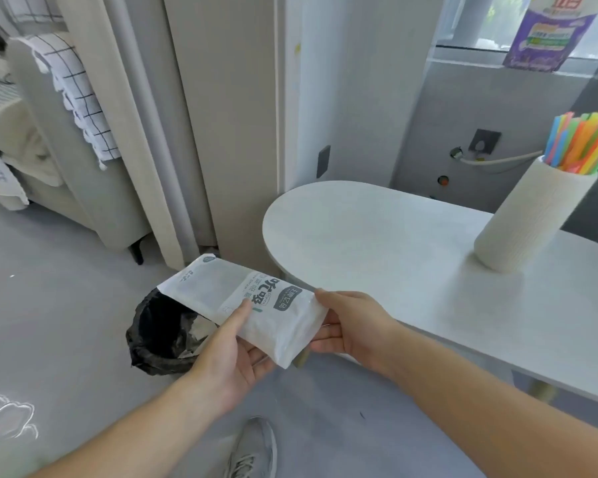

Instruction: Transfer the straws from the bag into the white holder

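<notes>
A white ribbed holder point(529, 215) stands on the white table point(377, 243) at the right, filled with several coloured straws point(580, 143) that stick out of its top. Both hands hold a flat white plastic bag point(242, 301) with dark printed text, left of the table's rounded end and above the bin. My left hand point(235, 350) grips the bag's near end from below, thumb on top. My right hand point(349, 326) pinches the bag's right edge. I see no straws inside the bag.
A round bin point(163, 336) lined with a black bag stands on the grey floor right under the bag's far end. A sofa with a checked cloth point(80, 98) is at the back left. My grey shoe point(252, 450) shows at the bottom.
</notes>
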Available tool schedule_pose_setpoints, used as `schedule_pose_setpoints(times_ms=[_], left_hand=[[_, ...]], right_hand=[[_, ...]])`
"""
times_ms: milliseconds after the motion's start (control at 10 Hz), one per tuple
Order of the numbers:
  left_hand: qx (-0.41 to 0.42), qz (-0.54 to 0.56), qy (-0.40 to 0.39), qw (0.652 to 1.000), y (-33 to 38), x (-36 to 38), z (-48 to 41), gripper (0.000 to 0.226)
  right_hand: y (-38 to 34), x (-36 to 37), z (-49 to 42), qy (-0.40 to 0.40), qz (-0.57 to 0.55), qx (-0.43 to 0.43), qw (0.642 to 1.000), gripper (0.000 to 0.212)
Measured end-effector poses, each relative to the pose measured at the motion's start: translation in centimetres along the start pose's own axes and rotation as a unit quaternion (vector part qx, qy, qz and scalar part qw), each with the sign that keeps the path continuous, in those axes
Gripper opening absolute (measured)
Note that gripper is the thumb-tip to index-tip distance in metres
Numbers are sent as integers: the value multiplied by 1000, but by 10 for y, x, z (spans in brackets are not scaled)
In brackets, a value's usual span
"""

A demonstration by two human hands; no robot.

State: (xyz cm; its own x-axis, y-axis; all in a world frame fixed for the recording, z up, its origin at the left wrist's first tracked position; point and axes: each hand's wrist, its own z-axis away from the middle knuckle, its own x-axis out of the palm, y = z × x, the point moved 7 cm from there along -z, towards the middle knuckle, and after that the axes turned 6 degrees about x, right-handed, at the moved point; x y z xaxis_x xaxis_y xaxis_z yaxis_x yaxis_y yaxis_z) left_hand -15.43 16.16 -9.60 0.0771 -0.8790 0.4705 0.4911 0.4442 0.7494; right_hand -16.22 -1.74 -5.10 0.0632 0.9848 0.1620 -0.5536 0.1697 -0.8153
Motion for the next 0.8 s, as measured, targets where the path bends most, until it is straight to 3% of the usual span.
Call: schedule_pose_setpoints(times_ms=[200,500,700,800], left_hand=[[-61,-36,74,995,-25,-67,-11,34],[-110,-48,95,988,-33,-73,-29,48],[-156,-100,38,982,-52,-44,-5,87],[-161,-133,-13,978,-64,-27,3,77]], right_hand=[[39,34,-47,34,57,73,995,37],[54,56,-86,41,87,76,992,45],[52,29,-74,54,169,74,981,46],[47,0,-51,55,222,62,972,41]])
